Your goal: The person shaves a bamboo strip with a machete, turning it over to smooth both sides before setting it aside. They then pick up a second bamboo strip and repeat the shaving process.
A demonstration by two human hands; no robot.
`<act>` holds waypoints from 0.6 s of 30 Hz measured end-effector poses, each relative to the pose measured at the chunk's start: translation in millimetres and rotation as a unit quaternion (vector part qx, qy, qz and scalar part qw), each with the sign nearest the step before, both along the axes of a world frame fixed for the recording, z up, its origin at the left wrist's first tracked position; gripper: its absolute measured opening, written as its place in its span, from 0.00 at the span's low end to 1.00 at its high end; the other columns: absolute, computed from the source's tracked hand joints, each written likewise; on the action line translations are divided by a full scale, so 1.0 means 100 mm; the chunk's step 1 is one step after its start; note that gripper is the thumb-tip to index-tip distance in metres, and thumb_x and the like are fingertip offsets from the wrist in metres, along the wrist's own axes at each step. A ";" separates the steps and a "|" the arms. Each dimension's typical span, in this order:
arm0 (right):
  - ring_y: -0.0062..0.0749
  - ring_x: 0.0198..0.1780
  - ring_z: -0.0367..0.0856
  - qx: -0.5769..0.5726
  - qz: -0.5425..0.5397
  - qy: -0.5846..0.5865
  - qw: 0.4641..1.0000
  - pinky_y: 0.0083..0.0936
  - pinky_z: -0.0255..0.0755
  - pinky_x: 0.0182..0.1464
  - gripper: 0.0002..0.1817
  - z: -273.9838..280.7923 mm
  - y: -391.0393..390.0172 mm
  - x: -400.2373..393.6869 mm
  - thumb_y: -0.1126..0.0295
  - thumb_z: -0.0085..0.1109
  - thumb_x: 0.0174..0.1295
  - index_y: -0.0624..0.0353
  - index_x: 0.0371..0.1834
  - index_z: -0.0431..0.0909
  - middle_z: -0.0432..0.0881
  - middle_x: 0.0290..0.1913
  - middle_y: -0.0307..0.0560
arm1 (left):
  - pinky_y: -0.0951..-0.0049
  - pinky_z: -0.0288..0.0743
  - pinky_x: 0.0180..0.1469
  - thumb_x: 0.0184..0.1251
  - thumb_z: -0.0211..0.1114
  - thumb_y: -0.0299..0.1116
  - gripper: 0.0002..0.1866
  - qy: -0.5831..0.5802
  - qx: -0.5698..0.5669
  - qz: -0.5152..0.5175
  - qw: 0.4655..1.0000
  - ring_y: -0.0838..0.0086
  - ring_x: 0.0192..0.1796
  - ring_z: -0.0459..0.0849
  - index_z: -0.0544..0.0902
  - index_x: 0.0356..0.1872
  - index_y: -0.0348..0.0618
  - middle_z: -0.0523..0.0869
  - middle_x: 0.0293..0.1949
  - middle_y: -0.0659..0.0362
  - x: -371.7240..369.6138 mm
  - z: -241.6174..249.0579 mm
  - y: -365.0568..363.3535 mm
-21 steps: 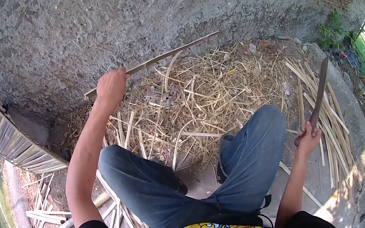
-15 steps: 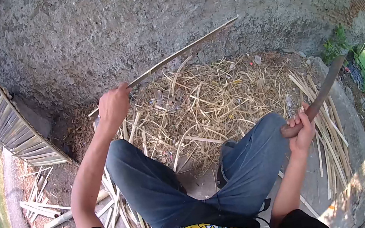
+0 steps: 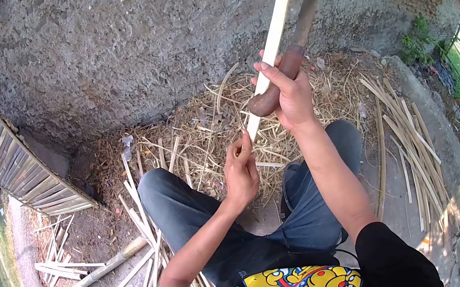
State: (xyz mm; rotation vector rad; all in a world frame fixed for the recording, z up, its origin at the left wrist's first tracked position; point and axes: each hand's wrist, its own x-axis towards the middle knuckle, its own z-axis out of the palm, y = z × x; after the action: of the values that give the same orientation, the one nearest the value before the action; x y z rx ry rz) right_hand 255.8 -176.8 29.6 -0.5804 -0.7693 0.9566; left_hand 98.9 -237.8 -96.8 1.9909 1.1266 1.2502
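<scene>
A long pale bamboo strip slants up and away in front of me, over the ground between my knees. My left hand pinches its lower end. Higher up, my right hand is closed around the brown wooden handle of a machete, and its thumb and fingers also touch the strip. The machete's dark blade points up and right beside the strip, apart from it at the tip. Part of the handle is hidden by my right fingers.
Curly bamboo shavings cover the ground before a rough grey wall. Cut strips lie at my right, with more strips and a bamboo pole at my left. A slatted bamboo panel leans at the left.
The strip has swung from slanting rightward to a steeper angle, and my left hand has come down to its lower end. My right hand has brought the machete inward and now touches the strip too.
</scene>
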 end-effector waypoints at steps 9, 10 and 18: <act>0.21 0.32 0.76 0.003 -0.105 -0.225 0.969 0.25 0.73 0.38 0.18 -0.43 0.17 0.16 0.77 0.73 0.52 0.57 0.35 0.69 0.74 0.33 0.38 | 0.55 0.78 0.65 0.66 0.75 0.31 0.26 0.115 0.354 0.085 0.924 0.52 0.67 0.79 0.82 0.65 0.44 0.77 0.66 0.46 -0.84 1.30 0.41; 0.21 0.32 0.75 0.002 -0.111 -0.276 0.955 0.25 0.72 0.38 0.18 -0.43 0.14 0.13 0.76 0.74 0.51 0.56 0.36 0.70 0.73 0.33 0.37 | 0.54 0.76 0.67 0.66 0.75 0.31 0.28 0.142 0.409 0.120 0.893 0.52 0.68 0.78 0.80 0.67 0.45 0.77 0.67 0.46 -0.98 1.55 0.48; 0.27 0.39 0.80 0.015 0.070 -0.410 0.909 0.30 0.76 0.45 0.22 -0.22 -0.01 0.11 0.71 0.76 0.49 0.61 0.46 0.76 0.82 0.37 0.43 | 0.52 0.63 0.74 0.57 0.79 0.43 0.32 0.467 0.483 0.248 0.698 0.65 0.69 0.76 0.80 0.64 0.52 0.80 0.64 0.59 -1.57 2.47 0.67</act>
State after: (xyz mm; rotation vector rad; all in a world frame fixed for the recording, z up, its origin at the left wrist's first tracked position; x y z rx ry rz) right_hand 267.1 -177.8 7.3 -0.9270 -1.5909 0.8126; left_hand -58.3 -170.9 150.2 3.5645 1.7674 1.1611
